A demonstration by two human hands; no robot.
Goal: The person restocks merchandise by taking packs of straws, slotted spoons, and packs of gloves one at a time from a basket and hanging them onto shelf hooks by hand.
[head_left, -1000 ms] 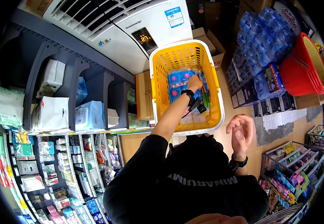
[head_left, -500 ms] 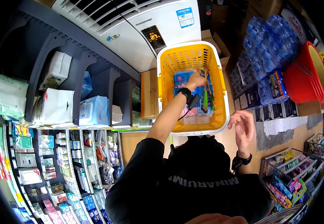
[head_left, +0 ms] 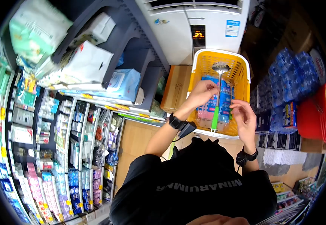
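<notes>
My left hand (head_left: pixel 203 92) reaches over the yellow basket (head_left: pixel 242 69), its thumb and fingers pinched on the metal shaft of a ladle. The ladle (head_left: pixel 215 117) has a green handle pointing toward me and a round silver head at the far side. My right hand (head_left: pixel 244 117) is at the basket's right edge, fingers curled; what lies between its fingertips, if anything, is too small to tell. Beneath the ladle, blue packages (head_left: pixel 225 98) and pink-and-white packages (head_left: pixel 205 112) lie in the basket.
A white air conditioner (head_left: pixel 174 41) stands behind the basket. On the left are shelves with packs of tissues (head_left: pixel 87 65) and a cardboard box (head_left: pixel 176 84). Bottled water packs (head_left: pixel 296 73) and red baskets (head_left: pixel 315 114) stand on the right.
The view has turned, and the basket appears farther right. My left hand has raised the ladle, which now shows across the packages. My right hand has moved from beside the basket to its right edge.
</notes>
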